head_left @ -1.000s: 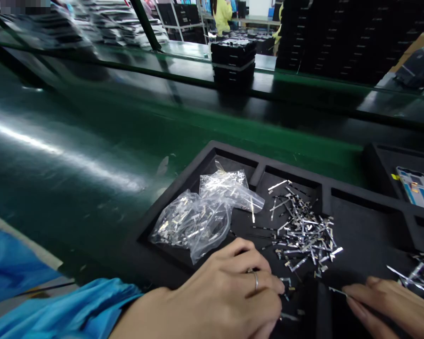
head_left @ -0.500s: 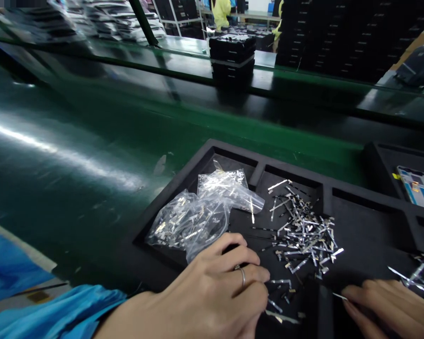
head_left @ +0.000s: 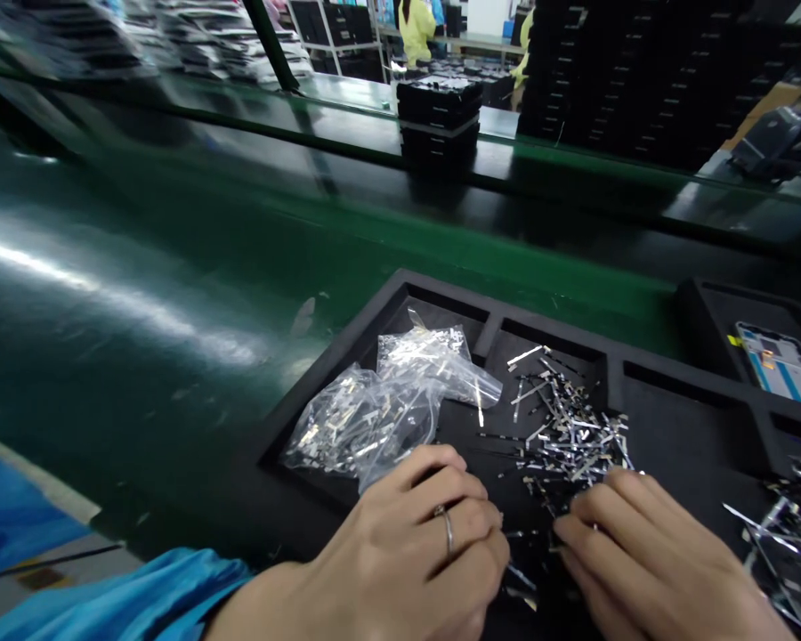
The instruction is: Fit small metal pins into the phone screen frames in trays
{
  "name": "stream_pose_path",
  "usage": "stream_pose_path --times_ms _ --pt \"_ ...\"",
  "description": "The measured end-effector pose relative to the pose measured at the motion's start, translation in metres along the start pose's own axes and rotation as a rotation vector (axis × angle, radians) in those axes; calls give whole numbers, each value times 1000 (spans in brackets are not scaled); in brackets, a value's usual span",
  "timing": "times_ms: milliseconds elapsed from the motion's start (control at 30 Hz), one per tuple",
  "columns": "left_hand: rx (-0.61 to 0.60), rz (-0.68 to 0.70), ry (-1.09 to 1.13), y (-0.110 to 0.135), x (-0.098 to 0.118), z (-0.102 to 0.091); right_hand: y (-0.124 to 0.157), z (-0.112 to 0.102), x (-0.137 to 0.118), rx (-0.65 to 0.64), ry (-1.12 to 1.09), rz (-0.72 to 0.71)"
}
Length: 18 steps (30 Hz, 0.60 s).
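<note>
— Hands first: how many, and doing what?

— Two. The left hand, a ring on one finger, rests curled on the near edge of the black foam tray, fingers bent together; whether they pinch anything I cannot tell. The right hand lies just beside it, fingertips drawn together at the near rim of the loose metal clips.

— And the clips?

— One scattered heap in the tray's middle compartment: thin, shiny silver strips, too many to count. Left of them lie two clear plastic bags of the same parts. A second heap shows at the right edge.

— Beyond?

— Green conveyor belt, then one stack of black trays.
</note>
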<state>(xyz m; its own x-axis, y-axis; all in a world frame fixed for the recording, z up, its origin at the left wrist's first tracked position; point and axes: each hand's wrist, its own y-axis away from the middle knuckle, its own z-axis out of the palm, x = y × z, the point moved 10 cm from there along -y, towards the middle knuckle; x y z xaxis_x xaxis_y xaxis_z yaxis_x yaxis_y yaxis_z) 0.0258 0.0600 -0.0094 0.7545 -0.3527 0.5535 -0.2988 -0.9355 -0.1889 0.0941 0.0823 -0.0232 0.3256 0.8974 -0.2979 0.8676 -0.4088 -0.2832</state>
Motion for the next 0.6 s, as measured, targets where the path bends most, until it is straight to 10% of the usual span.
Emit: stream_pose_path --times_ms 600 --pt "93 -213 294 4 -24 -20 -2 16 11 -133 -185 55"
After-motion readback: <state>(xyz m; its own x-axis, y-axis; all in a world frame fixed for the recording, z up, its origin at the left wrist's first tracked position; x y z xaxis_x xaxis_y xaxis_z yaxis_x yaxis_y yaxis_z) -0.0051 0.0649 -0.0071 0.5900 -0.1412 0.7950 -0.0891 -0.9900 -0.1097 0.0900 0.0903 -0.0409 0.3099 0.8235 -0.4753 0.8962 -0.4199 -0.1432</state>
